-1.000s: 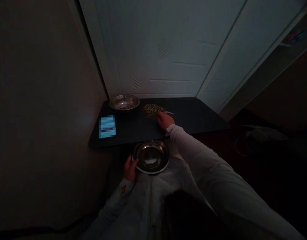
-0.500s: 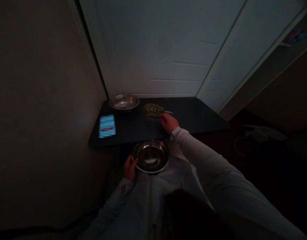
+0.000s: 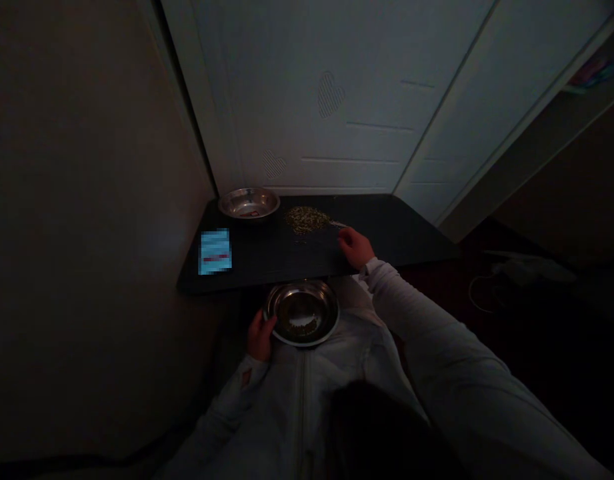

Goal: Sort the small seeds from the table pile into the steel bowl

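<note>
My left hand [image 3: 260, 337] is closed on the left rim of a shiny metal bowl [image 3: 330, 320], which rests at my lap just below the table edge. Small greenish grains [image 3: 304, 327] lie in its bottom. Over the dark table [image 3: 267, 257], my right hand [image 3: 355, 247] has its fingers curled; whether something thin is between them is too dark to make out. Just beyond its fingertips lies a thin metal utensil [image 3: 337, 223], its kind unclear. It reaches the right side of a pile of pale and greenish grains or seeds [image 3: 307, 219].
A second metal bowl [image 3: 227, 208] stands at the table's back left, with a small reddish item inside. In front of it is a blurred light-blue rectangle [image 3: 215, 252]. A white panel [image 3: 357, 157] rises behind the table, and a wall [image 3: 111, 233] closes the left side.
My right hand has moved to the right, away from the front of the pile. A thin blurred streak by its fingers is gone. My left hand and the bowl stay in place.
</note>
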Demonstrator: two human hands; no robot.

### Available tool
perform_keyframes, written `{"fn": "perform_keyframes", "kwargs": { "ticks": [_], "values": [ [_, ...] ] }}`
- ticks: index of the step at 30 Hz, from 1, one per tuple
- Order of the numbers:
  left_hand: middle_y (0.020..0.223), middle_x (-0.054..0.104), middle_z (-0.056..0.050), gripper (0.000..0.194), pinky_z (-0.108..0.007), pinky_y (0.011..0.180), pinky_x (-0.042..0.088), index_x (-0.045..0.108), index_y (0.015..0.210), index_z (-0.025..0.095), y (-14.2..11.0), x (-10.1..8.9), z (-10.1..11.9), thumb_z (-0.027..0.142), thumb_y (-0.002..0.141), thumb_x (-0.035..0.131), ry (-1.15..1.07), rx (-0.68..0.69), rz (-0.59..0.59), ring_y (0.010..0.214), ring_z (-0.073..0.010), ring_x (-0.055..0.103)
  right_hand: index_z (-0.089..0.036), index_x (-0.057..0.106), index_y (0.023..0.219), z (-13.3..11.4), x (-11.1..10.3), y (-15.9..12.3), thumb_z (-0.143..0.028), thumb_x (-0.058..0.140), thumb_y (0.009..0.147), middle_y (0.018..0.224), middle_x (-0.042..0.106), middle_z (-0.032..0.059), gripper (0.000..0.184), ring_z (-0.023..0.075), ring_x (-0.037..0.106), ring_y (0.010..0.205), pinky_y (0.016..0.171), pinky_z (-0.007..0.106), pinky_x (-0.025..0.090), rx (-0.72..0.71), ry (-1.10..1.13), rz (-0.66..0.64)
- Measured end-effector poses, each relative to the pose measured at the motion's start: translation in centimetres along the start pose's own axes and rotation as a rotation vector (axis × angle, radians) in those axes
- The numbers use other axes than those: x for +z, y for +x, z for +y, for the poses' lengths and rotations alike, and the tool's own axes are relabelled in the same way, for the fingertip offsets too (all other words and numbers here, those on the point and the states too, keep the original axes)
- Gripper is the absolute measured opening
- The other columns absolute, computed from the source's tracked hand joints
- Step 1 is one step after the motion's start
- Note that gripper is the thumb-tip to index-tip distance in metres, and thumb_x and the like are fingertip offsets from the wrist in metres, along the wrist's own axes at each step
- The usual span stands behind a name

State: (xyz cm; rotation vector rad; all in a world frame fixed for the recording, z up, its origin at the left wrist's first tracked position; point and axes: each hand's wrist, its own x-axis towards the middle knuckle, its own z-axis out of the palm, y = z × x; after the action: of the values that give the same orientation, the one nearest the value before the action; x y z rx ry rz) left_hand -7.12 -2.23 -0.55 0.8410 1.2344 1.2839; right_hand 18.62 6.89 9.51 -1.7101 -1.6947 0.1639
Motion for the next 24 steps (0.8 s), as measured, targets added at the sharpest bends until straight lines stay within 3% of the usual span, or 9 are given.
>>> {"fn": "perform_keyframes", "kwargs": {
  "ticks": [5,8,15,24],
  "values": [
    [0.089,0.068,-0.006,0.041,-0.036,0.083,0.040,0.064,0.091,0.014,0.3,-0.1,-0.5,0.032,0.054,0.065,-0.001,-0.008,-0.001,0.092,-0.0250,0.058,-0.017,0.056,0.076,1.3,-0.2,0.1,-0.021,0.049,0.067,0.070,0.058,0.0005,0.012,0.0140,0.053,0.068,0.069,0.029,0.041,0.202,0.121,0.045],
    [0.089,0.067,-0.006,0.042,-0.036,0.083,0.040,0.064,0.092,0.014,0.5,-0.2,-0.9,0.032,0.055,0.065,-0.007,0.004,-0.009,0.091,-0.0245,0.058,-0.017,0.056,0.074,1.5,-0.1,-0.1,-0.020,0.049,0.066,0.067,0.056,-0.0004,0.011,0.0135,0.052,0.066,0.066,0.028,0.040,0.254,0.148,0.028],
    [0.090,0.067,-0.006,0.045,-0.035,0.083,0.040,0.063,0.094,0.014,0.9,-0.2,-1.6,0.034,0.054,0.065,-0.021,0.011,-0.026,0.091,-0.0241,0.058,-0.018,0.055,0.073,0.3,0.8,-0.4,-0.019,0.050,0.065,0.063,0.054,-0.0025,0.009,0.0122,0.050,0.063,0.064,0.027,0.038,0.225,0.190,-0.026],
    [0.089,0.067,-0.007,0.041,-0.035,0.083,0.040,0.064,0.090,0.014,0.4,0.1,-0.4,0.033,0.054,0.064,0.028,0.024,0.012,0.090,-0.0239,0.058,-0.019,0.054,0.074,-0.9,1.3,-1.0,-0.018,0.051,0.065,0.064,0.055,-0.0026,0.009,0.0119,0.050,0.062,0.063,0.026,0.038,0.173,0.202,-0.089]
  ]
}}
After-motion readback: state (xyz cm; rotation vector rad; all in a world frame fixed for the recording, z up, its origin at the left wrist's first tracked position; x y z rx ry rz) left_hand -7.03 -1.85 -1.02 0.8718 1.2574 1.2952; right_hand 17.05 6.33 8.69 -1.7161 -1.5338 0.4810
